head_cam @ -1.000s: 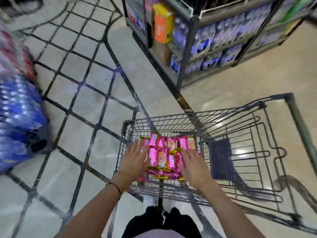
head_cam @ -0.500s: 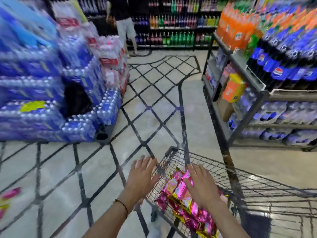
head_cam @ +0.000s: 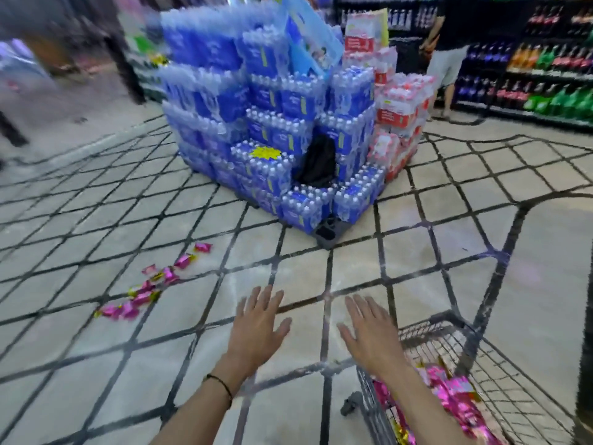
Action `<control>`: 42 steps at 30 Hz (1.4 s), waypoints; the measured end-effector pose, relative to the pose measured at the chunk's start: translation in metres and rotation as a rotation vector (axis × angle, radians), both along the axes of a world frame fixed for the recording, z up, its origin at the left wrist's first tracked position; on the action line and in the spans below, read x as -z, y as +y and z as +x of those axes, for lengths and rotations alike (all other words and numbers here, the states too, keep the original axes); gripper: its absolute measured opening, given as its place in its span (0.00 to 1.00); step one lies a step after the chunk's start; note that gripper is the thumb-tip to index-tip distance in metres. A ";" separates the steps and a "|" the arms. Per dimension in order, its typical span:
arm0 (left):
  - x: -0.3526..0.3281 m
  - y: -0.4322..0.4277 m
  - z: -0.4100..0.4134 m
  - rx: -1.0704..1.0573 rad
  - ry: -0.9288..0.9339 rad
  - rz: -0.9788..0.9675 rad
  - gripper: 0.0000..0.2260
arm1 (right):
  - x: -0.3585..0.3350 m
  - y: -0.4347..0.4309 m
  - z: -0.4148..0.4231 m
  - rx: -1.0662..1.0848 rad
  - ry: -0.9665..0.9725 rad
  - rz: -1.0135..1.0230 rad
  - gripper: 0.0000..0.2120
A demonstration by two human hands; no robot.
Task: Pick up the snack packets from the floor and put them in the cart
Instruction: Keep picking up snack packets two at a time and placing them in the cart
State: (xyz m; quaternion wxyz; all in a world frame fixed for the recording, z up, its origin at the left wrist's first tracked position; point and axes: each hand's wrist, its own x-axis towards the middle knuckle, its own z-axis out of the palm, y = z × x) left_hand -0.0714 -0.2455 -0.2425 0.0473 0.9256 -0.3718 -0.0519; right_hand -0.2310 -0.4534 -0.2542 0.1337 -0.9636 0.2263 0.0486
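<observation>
Several pink and gold snack packets point(head_cam: 150, 285) lie scattered in a line on the tiled floor at the left. More pink packets point(head_cam: 455, 396) are piled inside the wire cart point(head_cam: 449, 326) at the lower right. My left hand point(head_cam: 256, 329) hovers flat over the floor, fingers straight, holding nothing. My right hand point(head_cam: 369, 332) is also flat and empty, just left of the cart's front corner.
A big stack of blue bottled-water packs point(head_cam: 272, 123) with red-labelled packs point(head_cam: 398, 123) beside it stands ahead. A black bag point(head_cam: 317, 165) rests on the stack. A person point(head_cam: 446, 56) stands by drink shelves point(head_cam: 545, 69) at the far right.
Both hands have left the packets in the cart and now hover empty outside it. My view has swung left, bringing the floor packets and the water stack into sight.
</observation>
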 end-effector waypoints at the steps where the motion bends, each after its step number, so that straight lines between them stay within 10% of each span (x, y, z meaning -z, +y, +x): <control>1: 0.000 0.017 0.007 -0.038 -0.002 -0.006 0.31 | -0.002 0.008 0.013 -0.035 -0.011 -0.009 0.33; 23: -0.028 0.336 0.221 -0.555 -0.067 -0.040 0.29 | -0.044 0.294 0.364 -0.584 -0.151 -0.121 0.28; 42: 0.016 0.281 0.547 -0.644 0.094 0.002 0.27 | 0.008 0.267 0.700 -0.655 -0.099 0.037 0.31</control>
